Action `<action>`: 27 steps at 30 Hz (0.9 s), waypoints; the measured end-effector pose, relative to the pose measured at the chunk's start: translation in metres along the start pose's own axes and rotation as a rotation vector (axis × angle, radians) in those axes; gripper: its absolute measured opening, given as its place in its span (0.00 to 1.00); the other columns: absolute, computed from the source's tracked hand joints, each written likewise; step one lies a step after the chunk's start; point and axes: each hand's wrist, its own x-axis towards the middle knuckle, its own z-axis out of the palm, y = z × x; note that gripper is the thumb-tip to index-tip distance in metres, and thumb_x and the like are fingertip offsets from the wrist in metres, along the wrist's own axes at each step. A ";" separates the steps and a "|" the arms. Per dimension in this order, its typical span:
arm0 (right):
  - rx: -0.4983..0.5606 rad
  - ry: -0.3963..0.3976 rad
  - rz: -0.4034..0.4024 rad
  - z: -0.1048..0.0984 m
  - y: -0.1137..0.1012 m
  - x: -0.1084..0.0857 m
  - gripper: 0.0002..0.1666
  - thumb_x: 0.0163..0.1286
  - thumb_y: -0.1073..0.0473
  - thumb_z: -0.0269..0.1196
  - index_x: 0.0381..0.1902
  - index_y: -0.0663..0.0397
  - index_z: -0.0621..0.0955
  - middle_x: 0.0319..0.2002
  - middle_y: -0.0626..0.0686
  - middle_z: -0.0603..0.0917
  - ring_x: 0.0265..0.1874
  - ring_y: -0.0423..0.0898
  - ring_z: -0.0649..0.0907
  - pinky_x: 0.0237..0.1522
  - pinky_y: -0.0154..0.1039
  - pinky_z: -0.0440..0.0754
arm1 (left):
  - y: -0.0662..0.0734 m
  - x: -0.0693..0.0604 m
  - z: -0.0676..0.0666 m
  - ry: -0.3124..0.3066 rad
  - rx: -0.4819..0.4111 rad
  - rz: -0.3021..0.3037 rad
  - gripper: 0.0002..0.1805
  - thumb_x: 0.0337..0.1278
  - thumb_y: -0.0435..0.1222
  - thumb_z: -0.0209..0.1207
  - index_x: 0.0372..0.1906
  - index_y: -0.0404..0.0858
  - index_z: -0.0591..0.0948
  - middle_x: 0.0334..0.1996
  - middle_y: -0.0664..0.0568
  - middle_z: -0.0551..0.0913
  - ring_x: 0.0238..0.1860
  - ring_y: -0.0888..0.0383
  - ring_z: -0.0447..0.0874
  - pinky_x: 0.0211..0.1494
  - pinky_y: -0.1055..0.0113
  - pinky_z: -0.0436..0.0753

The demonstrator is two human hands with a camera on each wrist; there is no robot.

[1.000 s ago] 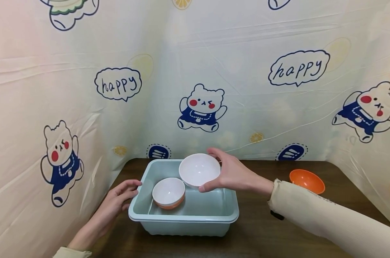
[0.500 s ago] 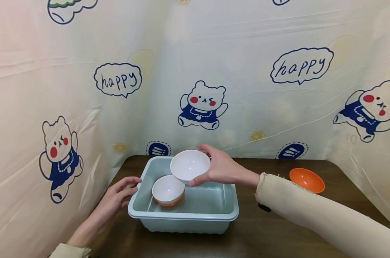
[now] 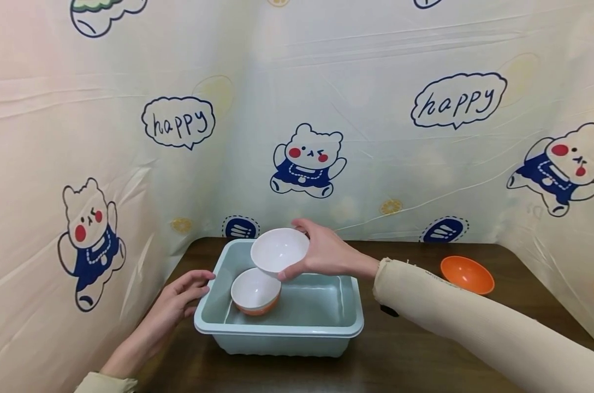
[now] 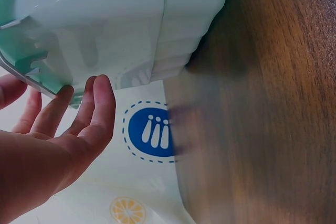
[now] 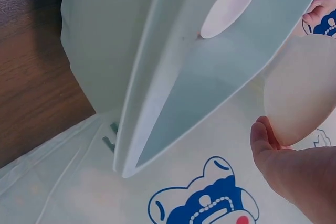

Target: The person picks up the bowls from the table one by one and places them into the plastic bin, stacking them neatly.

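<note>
My right hand (image 3: 324, 251) grips a white bowl (image 3: 274, 248) by its right side, thumb at the near edge and fingers at the far edge. The bowl is tilted toward me above the back left of a pale blue-green plastic basin (image 3: 282, 329). Inside the basin, at its left, sits another white bowl (image 3: 254, 287) with orange showing beneath it. My left hand (image 3: 179, 297) is at the basin's left side. In the left wrist view, the fingers (image 4: 105, 95) of that hand lie loosely against the basin's outer wall near the rim.
An orange bowl (image 3: 467, 274) rests tilted on the dark wooden table (image 3: 400, 349) at the right, partly behind my right sleeve (image 3: 449, 311). A pale printed curtain (image 3: 375, 164) encloses the table at the back and both sides.
My right hand has carried the white bowl leftward, closer above the bowl in the basin. My left hand and the basin stay in place; the whole head view has shifted slightly.
</note>
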 end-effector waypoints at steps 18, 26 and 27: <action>-0.007 -0.050 0.016 0.015 -0.009 0.024 0.65 0.48 0.35 0.81 0.79 0.50 0.65 0.71 0.53 0.75 0.62 0.50 0.79 0.62 0.53 0.79 | 0.001 -0.001 0.000 -0.003 0.001 0.002 0.20 0.81 0.37 0.55 0.68 0.34 0.73 0.69 0.40 0.76 0.56 0.61 0.81 0.51 0.59 0.84; -0.020 -0.062 0.035 0.025 -0.010 0.035 0.65 0.49 0.37 0.81 0.79 0.50 0.65 0.69 0.54 0.76 0.61 0.50 0.79 0.61 0.53 0.80 | -0.001 0.001 0.000 -0.003 0.003 0.002 0.20 0.81 0.36 0.53 0.69 0.33 0.73 0.71 0.38 0.74 0.58 0.60 0.80 0.51 0.60 0.84; -0.019 -0.062 0.036 0.026 -0.010 0.036 0.65 0.48 0.36 0.81 0.79 0.51 0.66 0.69 0.54 0.76 0.61 0.50 0.79 0.61 0.52 0.80 | 0.000 0.001 0.000 -0.001 0.002 0.003 0.20 0.81 0.36 0.53 0.69 0.33 0.73 0.71 0.38 0.73 0.58 0.60 0.80 0.51 0.60 0.84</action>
